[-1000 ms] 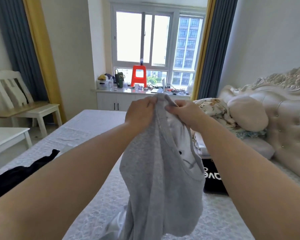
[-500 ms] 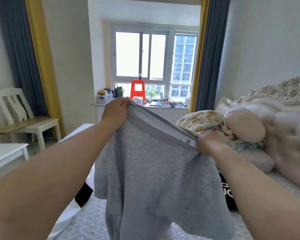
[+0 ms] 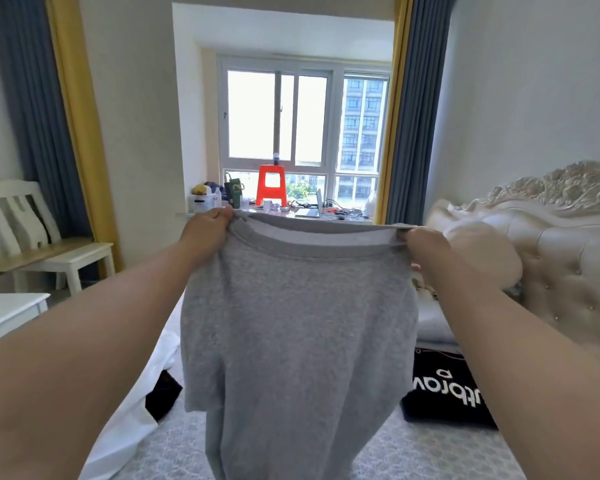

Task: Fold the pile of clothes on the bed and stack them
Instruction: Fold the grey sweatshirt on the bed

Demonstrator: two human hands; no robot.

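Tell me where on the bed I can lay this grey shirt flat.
Bare bedspread shows between the hanging grey shirt and the black printed garment. The left is crowded: white cloth and a black garment.

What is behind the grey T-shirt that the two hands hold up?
Beside the grey T-shirt show the bed, a black garment, a white cloth and a black bag with white letters. The bed directly behind it is covered.
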